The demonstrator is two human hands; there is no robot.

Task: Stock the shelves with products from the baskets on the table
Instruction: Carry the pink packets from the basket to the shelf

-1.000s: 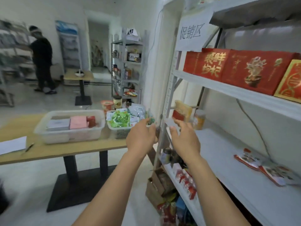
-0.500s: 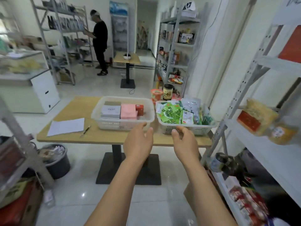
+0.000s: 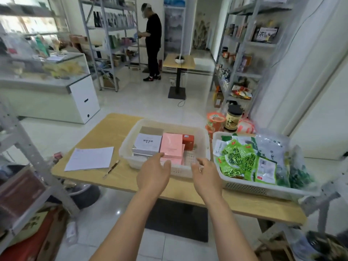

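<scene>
- Left grip [image 3: 153, 173] (a bare hand): lower centre of the frame, fingers loosely spread and holding nothing. The fingertips lie over the near rim of the left basket; whether they touch it cannot be told.
- Right grip [image 3: 206, 173]: just right of the left one, fingers slightly bent, released and empty, at the near right corner of the same basket.
- Translucent white plastic basket [image 3: 128, 147]: centre of the frame, on the surface. It contains a pale pink cardboard box [image 3: 171, 146], a white-grey cardboard box [image 3: 148, 143] to its left and a small red box [image 3: 188, 141] to its right.
- White perforated plastic basket [image 3: 244, 186]: right of centre, just beside the first. It is filled with green printed snack packets [image 3: 237, 159] and clear bags.
- Light wooden surface [image 3: 113, 129]: carries both baskets.
- White paper sheet [image 3: 90, 158] and slim pen [image 3: 111, 168]: left part of the surface.
- Dark-lidded jar [image 3: 232, 119] and orange lidded cup [image 3: 214, 121]: behind the right basket.
- Grey metal shelving unit [image 3: 244, 74]: upper right, partly stocked.
- Person in black clothing [image 3: 153, 44]: upper centre, standing at another rack.
</scene>
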